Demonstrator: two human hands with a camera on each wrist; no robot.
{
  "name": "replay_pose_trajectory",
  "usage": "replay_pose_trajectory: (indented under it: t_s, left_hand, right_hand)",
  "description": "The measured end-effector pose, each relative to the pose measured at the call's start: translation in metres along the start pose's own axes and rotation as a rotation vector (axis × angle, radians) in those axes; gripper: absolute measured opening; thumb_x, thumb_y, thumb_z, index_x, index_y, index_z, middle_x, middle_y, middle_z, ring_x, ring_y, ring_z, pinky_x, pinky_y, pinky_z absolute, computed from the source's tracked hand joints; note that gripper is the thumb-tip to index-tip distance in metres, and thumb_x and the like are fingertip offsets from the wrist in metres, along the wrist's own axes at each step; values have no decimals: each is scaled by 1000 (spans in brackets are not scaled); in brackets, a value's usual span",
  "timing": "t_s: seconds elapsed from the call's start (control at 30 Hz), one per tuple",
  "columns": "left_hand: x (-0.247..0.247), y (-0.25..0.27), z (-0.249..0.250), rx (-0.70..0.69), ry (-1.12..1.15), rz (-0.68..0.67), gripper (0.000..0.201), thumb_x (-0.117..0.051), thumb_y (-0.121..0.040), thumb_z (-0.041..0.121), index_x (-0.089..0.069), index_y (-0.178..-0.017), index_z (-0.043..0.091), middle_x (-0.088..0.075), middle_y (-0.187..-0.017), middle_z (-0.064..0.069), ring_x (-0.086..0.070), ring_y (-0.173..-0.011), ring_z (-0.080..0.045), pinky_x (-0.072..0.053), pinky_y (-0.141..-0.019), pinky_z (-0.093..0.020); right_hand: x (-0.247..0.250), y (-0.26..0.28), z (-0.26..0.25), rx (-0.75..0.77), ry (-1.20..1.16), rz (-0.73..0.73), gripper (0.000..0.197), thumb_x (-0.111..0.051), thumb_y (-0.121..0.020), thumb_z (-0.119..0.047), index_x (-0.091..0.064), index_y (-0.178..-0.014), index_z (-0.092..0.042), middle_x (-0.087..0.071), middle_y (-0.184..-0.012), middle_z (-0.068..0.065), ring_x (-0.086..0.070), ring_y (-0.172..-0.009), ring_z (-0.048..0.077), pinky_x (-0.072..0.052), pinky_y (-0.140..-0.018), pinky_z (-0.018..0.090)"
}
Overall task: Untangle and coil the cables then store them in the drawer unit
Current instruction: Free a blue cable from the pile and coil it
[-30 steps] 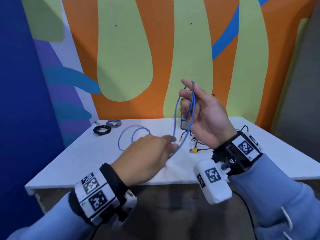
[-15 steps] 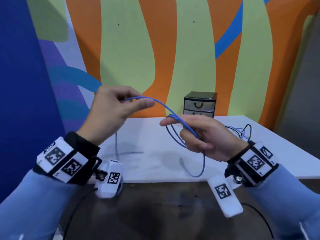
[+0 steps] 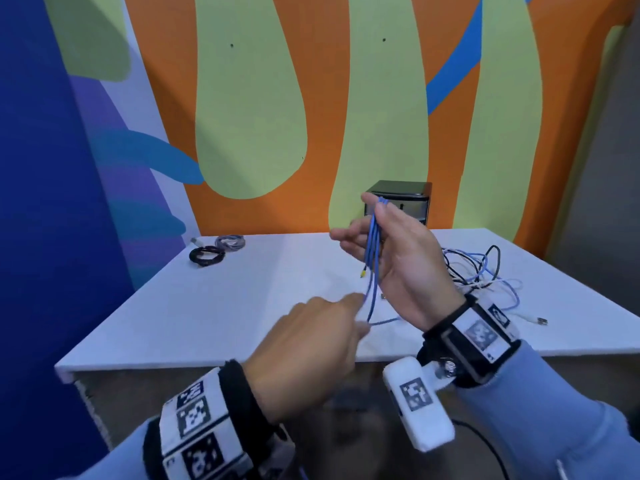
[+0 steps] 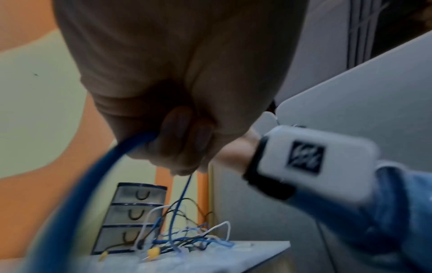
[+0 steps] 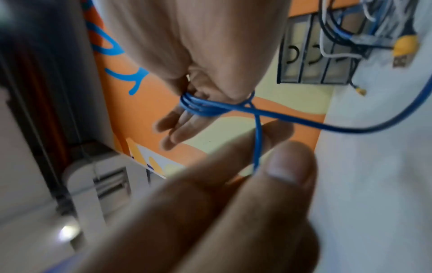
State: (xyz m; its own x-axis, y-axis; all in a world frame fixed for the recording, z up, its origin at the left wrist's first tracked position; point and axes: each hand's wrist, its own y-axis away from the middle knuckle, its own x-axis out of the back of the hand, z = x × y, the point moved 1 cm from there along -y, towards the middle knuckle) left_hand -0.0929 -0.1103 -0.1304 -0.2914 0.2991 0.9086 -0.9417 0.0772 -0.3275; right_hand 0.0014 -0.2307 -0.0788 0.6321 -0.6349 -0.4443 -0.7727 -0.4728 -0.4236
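A thin blue cable hangs in several long loops from my right hand, which is raised over the table with the loops caught between thumb and forefinger and the other fingers spread. In the right wrist view the loops bunch at the thumb's base. Below it, my left hand pinches the same cable's loose run, seen close up in the right wrist view. The dark drawer unit, its three drawers shut, stands at the wall, partly hidden behind my right hand.
A tangle of black, white and blue cables lies at the table's right, with a yellow plug among them. A black coil and a grey coil lie at the far left of the white table.
My left hand has dropped from high on the left to just under the right hand, bringing the cable with it. The right hand has turned upright and risen, with the loops now hanging long.
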Motion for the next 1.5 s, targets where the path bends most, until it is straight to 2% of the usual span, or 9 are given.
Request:
replay_pose_trajectory:
  t_s: [0.1, 0.23, 0.57, 0.7, 0.83, 1.0, 1.17, 1.33, 1.5]
  left_hand:
    - [25, 7, 14, 7, 52, 74, 22, -52, -104, 52, -63, -114, 35, -66, -82, 5, -63, -95, -31, -50, -80, -43]
    - [69, 1, 1, 19, 251, 239, 23, -78, -86, 54, -75, -76, 33, -51, -52, 10, -49, -58, -12, -32, -55, -28]
    - [71, -24, -71, -203, 343, 409, 32, -78, -89, 48, -82, -82, 16, -57, -60, 4, -42, -57, -6, -33, -55, -27]
    - [39, -32, -87, -175, 15, 413, 32, -53, -108, 42, -72, -128, 25, -66, -91, 8, -66, -86, -18, -53, -73, -43]
    - [-2, -20, -67, -8, -83, 131, 48, -49, -110, 34, -36, -156, 33, -70, -115, -6, -65, -108, -37, -52, -87, -49]
    - [-21, 10, -11, -17, -26, -102, 45, -52, -101, 36, -34, -142, 28, -67, -98, -10, -60, -96, -43, -51, -81, -51]
    - [16, 21, 10, -94, 25, -213, 18, -61, -90, 36, -57, -103, 24, -62, -74, 0, -58, -81, -27, -53, -78, -45]
    - [70, 7, -19, -129, 99, 89, 16, -68, -100, 37, -81, -104, 29, -72, -72, 14, -65, -68, -4, -48, -65, -18]
    - [73, -12, -65, -363, -168, 440, 22, -62, -105, 34, -78, -108, 19, -69, -85, 5, -64, -73, -20, -52, -57, -41]
  right_hand:
    - [6, -1, 6, 3, 404, -13, 31, -36, -115, -22, -42, -145, -16, -77, -85, 11, -72, -62, 25, -56, -60, 27]
    - [15, 7, 5, -146, 754, -176, 31, -40, -114, -23, -53, -140, -16, -65, -62, 10, -45, -43, 21, -36, -49, 28]
    - [30, 16, -15, -457, 332, -467, 32, -41, -108, -25, -62, -88, -11, -32, -51, 2, -12, -43, 14, -11, -45, 29]
    - [27, 20, -12, -478, -97, -464, 32, -38, -110, -30, -57, -89, -16, -43, -53, -5, -17, -36, 9, -19, -40, 20]
    - [13, 21, -14, -306, -165, -255, 41, -38, -109, -31, -63, -128, -5, -40, -54, -6, -37, -38, 7, -38, -45, 18]
    - [7, 9, 10, -88, 9, -52, 39, -41, -112, -22, -53, -139, 3, -77, -87, 12, -75, -72, 20, -59, -68, 23]
    - [26, 7, 31, 22, 795, -151, 32, -36, -115, -23, -41, -147, -21, -76, -76, 13, -73, -68, 32, -57, -67, 38]
    - [44, 15, 24, -304, 806, -291, 33, -40, -113, -21, -62, -134, -7, -44, -51, 2, -36, -45, 15, -31, -46, 22]
    - [39, 21, 8, -388, 453, -358, 37, -44, -107, -29, -69, -95, -4, -23, -57, 1, -15, -50, 13, -14, -47, 22]
